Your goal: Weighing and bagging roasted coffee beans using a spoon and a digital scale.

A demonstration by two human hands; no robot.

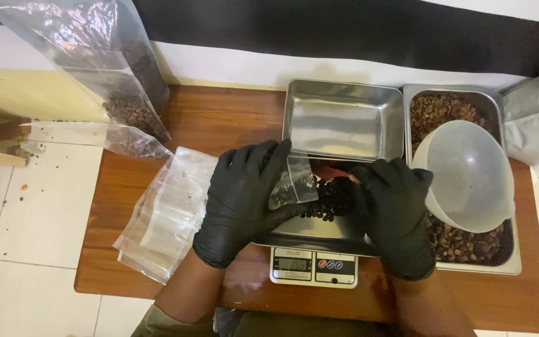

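Both my hands wear black gloves and meet over a small digital scale (pixel 313 267). My left hand (pixel 244 200) pinches a small clear plastic bag (pixel 294 181) by its edge. The bag lies over a heap of dark roasted beans (pixel 332 198) on the scale's metal tray (pixel 310 240). On the right side of that heap my right hand (pixel 394 209) is cupped against the beans, with its fingers curled in. Whether it holds any beans is hidden.
An empty steel pan (pixel 344 122) sits behind the scale. At the right, a steel pan of brown beans (pixel 463 246) holds a white plastic bowl (pixel 466 171). Clear bags (pixel 163 218) lie stacked at the left, with larger part-filled bags (pixel 113 81) behind. The wooden table's edge (pixel 88 274) drops to tiled floor.
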